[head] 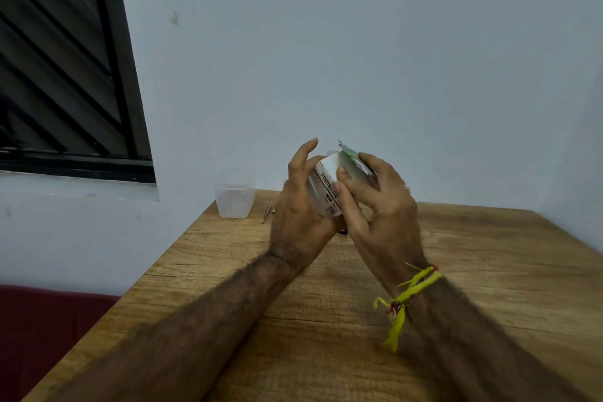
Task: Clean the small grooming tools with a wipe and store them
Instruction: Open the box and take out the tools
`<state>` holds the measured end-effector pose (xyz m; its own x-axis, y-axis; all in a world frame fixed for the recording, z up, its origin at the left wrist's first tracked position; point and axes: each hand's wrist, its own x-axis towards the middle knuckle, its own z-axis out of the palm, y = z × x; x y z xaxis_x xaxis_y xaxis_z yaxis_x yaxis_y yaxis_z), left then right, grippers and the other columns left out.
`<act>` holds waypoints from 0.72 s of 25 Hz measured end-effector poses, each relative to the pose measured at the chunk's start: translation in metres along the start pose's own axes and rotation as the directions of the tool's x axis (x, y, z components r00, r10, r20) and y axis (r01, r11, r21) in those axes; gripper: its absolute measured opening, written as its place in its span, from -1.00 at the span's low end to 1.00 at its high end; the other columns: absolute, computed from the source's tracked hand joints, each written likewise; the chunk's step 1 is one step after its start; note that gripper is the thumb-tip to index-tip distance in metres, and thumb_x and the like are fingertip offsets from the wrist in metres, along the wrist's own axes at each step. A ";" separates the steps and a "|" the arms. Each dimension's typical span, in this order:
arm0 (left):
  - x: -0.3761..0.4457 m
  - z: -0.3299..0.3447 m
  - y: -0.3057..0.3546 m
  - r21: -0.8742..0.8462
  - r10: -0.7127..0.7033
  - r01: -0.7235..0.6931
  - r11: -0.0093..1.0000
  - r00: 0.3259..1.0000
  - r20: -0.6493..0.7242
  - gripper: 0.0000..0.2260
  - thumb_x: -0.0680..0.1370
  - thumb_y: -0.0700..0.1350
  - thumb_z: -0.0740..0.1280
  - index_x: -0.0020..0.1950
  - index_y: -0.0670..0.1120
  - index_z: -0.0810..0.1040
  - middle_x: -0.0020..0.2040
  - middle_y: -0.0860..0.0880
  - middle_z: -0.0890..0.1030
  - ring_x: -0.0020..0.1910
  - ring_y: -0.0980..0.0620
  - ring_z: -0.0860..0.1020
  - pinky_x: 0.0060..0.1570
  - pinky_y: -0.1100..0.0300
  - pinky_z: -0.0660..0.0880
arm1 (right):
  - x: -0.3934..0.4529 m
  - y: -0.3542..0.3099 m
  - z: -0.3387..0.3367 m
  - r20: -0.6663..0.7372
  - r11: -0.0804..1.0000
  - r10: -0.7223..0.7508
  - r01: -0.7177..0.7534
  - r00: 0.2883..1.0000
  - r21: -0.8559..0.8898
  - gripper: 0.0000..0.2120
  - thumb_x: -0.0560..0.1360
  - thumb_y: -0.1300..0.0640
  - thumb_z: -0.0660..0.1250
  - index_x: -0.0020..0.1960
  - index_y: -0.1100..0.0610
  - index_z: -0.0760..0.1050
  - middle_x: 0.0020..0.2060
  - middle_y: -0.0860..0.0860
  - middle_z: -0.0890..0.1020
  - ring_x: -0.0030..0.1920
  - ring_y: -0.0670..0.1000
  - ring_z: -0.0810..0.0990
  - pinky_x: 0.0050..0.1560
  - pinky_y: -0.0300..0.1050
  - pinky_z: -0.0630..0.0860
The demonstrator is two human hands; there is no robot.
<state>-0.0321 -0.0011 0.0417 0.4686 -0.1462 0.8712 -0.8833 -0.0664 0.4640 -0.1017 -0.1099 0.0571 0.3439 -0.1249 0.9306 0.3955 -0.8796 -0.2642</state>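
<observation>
Both hands hold a small white cardboard box [329,178] with black lettering, raised above the wooden table [456,287]. My left hand [301,206] cups the box from the left and below, index finger lifted off it. My right hand [375,202] grips its right side, thumb and fingertips on the near face. A green-edged flap [346,148] sticks up at the box's far end. Metal tweezers [267,210] lie on the table left of my hands, with another small metal piece [273,211] beside them. A dark item [343,232] under my hands is mostly hidden.
A clear plastic container [234,201] stands at the table's far left corner next to the tweezers. A pale wall runs behind and to the right. A dark window grille [62,59] is at the upper left, and a maroon surface [42,330] lies below the table's left edge.
</observation>
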 end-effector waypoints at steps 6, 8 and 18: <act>0.003 -0.006 -0.002 -0.010 -0.111 0.111 0.994 0.994 -0.002 0.00 0.29 0.02 0.64 0.54 0.11 0.08 0.29 0.04 0.55 0.14 0.09 0.60 -0.05 0.23 0.63 | 0.011 0.003 -0.006 0.117 0.985 0.172 -0.168 0.978 -0.043 -0.49 0.43 -0.14 0.46 0.25 0.16 0.59 0.33 0.07 0.48 0.36 0.04 0.43 0.34 -0.03 0.43; 0.004 -0.004 -0.001 -0.005 -0.129 0.129 0.992 0.992 -0.007 0.01 0.30 0.03 0.65 0.55 0.08 0.06 0.29 0.02 0.55 0.20 0.10 0.59 -0.02 0.28 0.61 | 0.016 0.005 -0.011 0.136 0.950 0.309 -0.312 0.941 0.002 -0.38 0.34 -0.19 0.55 0.26 0.14 0.56 0.32 -0.02 0.46 0.37 -0.06 0.40 0.35 -0.13 0.39; -0.006 -0.009 -0.008 0.217 -0.269 0.223 0.950 0.940 0.210 0.29 0.17 0.18 0.66 0.61 0.09 -0.18 0.58 0.00 0.21 0.52 0.10 0.22 0.31 0.22 0.16 | 0.024 0.032 -0.007 -0.032 0.862 0.498 -0.499 0.867 -0.089 -0.30 0.29 -0.15 0.53 0.34 0.12 0.48 0.20 -0.02 0.42 0.26 -0.02 0.41 0.18 -0.31 0.37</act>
<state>-0.0278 0.0088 0.0346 0.6757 -0.3267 0.6609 -0.7372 -0.3101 0.6004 -0.0866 -0.1447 0.0728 0.4681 -0.5609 0.6828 0.0935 -0.7370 -0.6694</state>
